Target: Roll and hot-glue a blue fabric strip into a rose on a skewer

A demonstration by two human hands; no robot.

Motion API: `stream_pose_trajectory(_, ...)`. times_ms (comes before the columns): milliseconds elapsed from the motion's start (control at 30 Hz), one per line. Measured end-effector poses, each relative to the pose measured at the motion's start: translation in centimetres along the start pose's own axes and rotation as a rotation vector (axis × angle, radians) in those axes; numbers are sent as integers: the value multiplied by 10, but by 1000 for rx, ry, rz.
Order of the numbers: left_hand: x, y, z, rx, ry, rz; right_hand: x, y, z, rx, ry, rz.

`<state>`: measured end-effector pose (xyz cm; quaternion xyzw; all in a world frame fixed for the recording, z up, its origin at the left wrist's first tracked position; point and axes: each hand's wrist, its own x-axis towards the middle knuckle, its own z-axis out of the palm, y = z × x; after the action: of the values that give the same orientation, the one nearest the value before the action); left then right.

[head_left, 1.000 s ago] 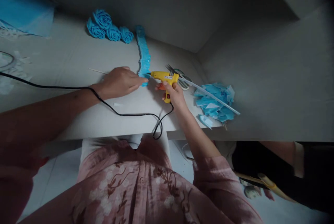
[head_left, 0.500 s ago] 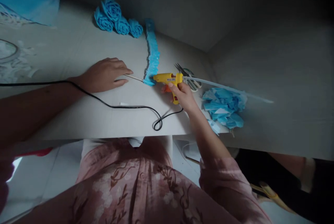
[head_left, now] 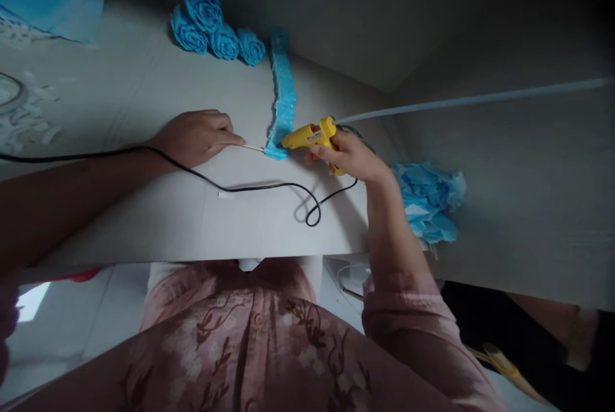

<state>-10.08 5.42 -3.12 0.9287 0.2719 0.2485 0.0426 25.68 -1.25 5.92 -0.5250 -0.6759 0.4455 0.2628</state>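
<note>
My left hand pinches a thin wooden stick between thumb and finger. The stick's far end meets the near end of a ruffled blue crepe paper strip, which lies lengthwise away from me on the table. In my right hand is a yellow glue gun, its nozzle at the strip's near end; whether it touches cannot be told. A long whitish glue stick juts from the gun's back. Scissors lying behind the right hand are mostly hidden.
Several blue paper roses sit at the back of the table. Crumpled blue paper is at the right, white scraps at the left. A black cord crosses the front. Grey walls rise behind and at the right.
The glue gun has turned, its back swinging up and away, and my right hand has shifted right. My left fingers have closed more tightly on the stick. The cord's loop has moved right.
</note>
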Motion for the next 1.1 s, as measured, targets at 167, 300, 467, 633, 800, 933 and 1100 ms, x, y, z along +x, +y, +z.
stream_pose_trajectory(167, -1, -5, 5, -50, -11, -115, -5, 23, -13, 61, 13, 21)
stream_pose_trajectory(300, -1, -9, 3, -18, -94, -124, -10, 31, -17, 116, 15, 0)
stream_pose_trajectory(467, 0, 0, -7, 125, -224, -147, -7, 29, -10, 159, -36, -19)
stream_pose_trajectory(633, 18, 6, -12, 152, -354, -224, -1, 31, -3, 161, -88, 0)
stream_pose_trajectory(800, 43, 12, -8, 100, -441, -249, 0, 34, -2, 131, -96, 14)
stream_pose_trajectory(933, 39, 18, -3, 78, -372, -270, -1, 37, -6, 134, -83, 10)
stream_pose_trajectory(1100, 32, 20, 1, 55, -298, -225, -5, 35, -11, 124, -32, 26)
